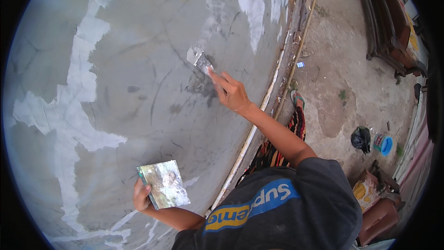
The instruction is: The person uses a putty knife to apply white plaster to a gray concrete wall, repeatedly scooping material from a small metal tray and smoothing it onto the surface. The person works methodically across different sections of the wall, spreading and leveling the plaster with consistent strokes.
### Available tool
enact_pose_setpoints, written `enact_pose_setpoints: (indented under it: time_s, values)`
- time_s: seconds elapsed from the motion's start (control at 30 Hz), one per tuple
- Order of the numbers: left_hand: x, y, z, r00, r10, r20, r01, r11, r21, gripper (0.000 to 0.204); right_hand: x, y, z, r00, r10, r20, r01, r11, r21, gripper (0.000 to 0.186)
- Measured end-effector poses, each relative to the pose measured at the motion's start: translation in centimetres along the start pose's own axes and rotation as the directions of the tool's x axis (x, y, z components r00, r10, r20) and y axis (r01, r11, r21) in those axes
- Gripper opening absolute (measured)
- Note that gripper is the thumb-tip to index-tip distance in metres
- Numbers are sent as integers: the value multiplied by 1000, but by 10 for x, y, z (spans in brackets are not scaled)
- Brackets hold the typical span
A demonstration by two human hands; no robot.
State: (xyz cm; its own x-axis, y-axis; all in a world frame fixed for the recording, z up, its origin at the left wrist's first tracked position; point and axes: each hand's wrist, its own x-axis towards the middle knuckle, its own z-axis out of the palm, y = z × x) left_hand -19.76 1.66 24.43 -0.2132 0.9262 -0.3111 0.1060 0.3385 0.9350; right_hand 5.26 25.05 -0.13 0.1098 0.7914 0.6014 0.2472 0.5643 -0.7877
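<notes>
My right hand (pixel 231 93) grips a putty knife (pixel 202 63), its index finger stretched along the tool. The blade lies against the grey wall (pixel 134 65), with a pale smear of filler (pixel 193 53) at its far edge. A darker rough patch (pixel 200 84) shows on the wall just below the knife. Lower left, my left hand (pixel 141 195) holds a square flat board (pixel 166 184) by its left edge, thumb on the face. Whitish filler is smeared over that face. Irregular pale filler bands (pixel 85 60) run down the wall's left side.
A long pole (pixel 303 41) lies along the wall's base. On the concrete floor stand a black plastic bag (pixel 360 139) and a blue-rimmed bucket (pixel 383 144). Dark wooden furniture (pixel 386 28) is at the upper right. Another person's bent leg (pixel 379 220) shows at the lower right.
</notes>
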Motion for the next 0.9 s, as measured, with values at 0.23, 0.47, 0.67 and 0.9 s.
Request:
enact_pose_setpoints:
  time_s: [0.23, 0.47, 0.67, 0.9]
  values:
    - [3, -2, 2, 999, 12, -36, -12, 1000, 11, 60, 16, -28, -66, 997, -2, 79, 7, 998, -69, 64]
    - [5, 3, 5, 1000, 4, -22, -4, 1000, 5, 59, 33, -36, -65, 990, 11, 140, 4, 994, -106, 60]
    - [4, 2, 11, 1000, 2, -5, -2, 1000, -14, 59, 28, -42, -89, 973, 98, 208, -63, 984, -167, 56]
    - [4, 3, 11, 999, 3, -40, -1, 999, 51, 62, 27, -19, -63, 991, 29, 129, -23, 998, -50, 57]
